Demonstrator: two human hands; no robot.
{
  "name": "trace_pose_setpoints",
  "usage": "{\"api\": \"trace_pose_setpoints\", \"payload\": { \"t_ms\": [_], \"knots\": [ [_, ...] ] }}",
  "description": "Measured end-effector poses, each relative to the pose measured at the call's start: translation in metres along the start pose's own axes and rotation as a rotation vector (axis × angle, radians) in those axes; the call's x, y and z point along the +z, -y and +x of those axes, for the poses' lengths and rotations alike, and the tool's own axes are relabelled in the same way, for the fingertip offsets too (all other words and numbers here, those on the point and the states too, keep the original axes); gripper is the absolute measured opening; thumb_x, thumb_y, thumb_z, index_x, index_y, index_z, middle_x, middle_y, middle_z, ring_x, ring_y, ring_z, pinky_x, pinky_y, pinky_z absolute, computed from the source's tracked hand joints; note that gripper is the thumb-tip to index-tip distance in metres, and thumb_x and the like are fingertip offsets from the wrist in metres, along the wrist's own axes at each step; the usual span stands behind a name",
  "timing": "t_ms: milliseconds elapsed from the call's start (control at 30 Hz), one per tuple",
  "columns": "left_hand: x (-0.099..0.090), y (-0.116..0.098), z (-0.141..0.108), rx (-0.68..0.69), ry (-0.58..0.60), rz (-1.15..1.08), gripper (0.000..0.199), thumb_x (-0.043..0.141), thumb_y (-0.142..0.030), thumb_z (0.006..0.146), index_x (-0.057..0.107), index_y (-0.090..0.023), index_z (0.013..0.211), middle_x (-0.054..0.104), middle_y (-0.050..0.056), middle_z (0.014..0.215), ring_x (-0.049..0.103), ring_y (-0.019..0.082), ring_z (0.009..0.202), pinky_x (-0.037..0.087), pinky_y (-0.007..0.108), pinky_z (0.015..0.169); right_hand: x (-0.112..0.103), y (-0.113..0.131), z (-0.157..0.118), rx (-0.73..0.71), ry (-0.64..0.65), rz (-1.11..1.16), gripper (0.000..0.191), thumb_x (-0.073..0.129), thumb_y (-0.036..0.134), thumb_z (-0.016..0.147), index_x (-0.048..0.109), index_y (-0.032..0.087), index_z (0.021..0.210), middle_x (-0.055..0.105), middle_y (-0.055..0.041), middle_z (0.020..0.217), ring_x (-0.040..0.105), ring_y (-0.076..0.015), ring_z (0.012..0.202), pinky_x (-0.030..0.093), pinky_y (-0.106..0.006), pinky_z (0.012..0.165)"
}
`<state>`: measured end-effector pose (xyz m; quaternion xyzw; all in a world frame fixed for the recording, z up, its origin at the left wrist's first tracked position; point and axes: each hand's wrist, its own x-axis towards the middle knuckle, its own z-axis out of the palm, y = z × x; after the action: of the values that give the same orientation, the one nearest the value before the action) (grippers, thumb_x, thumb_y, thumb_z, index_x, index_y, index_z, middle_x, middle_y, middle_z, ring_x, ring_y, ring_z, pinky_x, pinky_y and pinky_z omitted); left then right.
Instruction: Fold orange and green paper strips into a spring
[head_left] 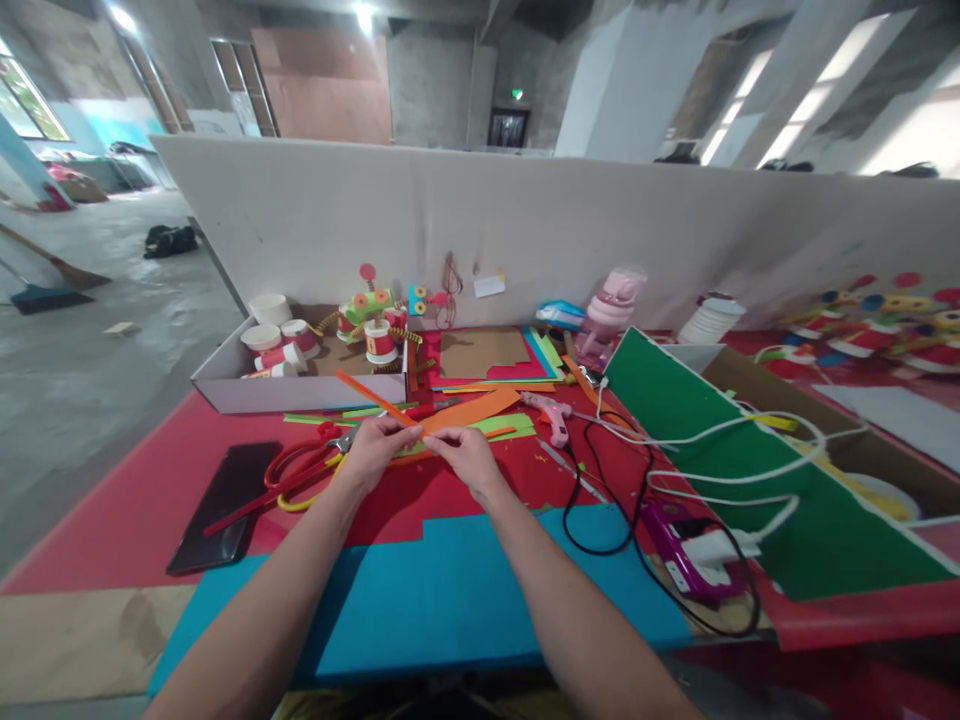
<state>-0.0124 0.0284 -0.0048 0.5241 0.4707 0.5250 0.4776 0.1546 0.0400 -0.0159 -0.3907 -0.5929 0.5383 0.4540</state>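
Over the red tabletop (112,525), I have both hands close together at the middle of the work area. The left hand (381,448) pinches an orange strip (367,393) between thumb and fingertips, with the strip's free length slanting up and away to the left. The right hand (463,456) meets it at the near end, thumb and finger closed on that end too. The fingertips hide the join, so I can't fairly say whether the end is being bent, rolled or merely steadied.

As for progress, I see a green-bodied figure (371,303) standing assembled in the white open box (311,394), beside several white paper cups (270,308), and more figures (896,315) blurred at the far right. That part looks done, as I judge it. The strip in my grasp looks cut to shape, yet I see it joined to nothing, so I take this piece to be at an early stage. Loose orange paper (480,405) and light green strips (517,428) lie just beyond the hands, apparently unused. The pink glue gun (553,415) rests to the right of them, untouched, and the red-handled scissors (283,463) lie to the left, out of both hands.
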Motion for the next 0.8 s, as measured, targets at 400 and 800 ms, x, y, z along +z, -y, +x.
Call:
{"api": "trace_pose_setpoints", "payload": {
  "t_ms": [400, 800],
  "knots": [
    [-0.011, -0.004, 0.003, -0.012, -0.057, -0.069, 0.028, 0.082, -0.038, 0.063, 0.066, -0.015, 0.06, 0.059, 0.0, 0.055, 0.05, 0.01, 0.054, 0.039, 0.025, 0.058, -0.006, -0.002, 0.003, -0.067, -0.021, -0.153, 0.025, 0.069, 0.044, 0.071, 0.072, 0.019, 0.07, 0.073, -0.0023, 0.073, 0.062, -0.0177, 0.068, 0.047, -0.028, 0.068],
    [-0.007, -0.002, 0.002, -0.023, -0.075, -0.045, 0.027, 0.083, -0.036, 0.06, 0.067, -0.014, 0.06, 0.061, 0.0, 0.055, 0.05, 0.01, 0.054, 0.039, 0.024, 0.058, -0.006, -0.005, 0.003, -0.036, 0.028, -0.121, 0.029, 0.07, 0.045, 0.072, 0.075, 0.017, 0.077, 0.072, -0.0024, 0.074, 0.062, -0.0178, 0.071, 0.046, -0.027, 0.068]
  ]
}}
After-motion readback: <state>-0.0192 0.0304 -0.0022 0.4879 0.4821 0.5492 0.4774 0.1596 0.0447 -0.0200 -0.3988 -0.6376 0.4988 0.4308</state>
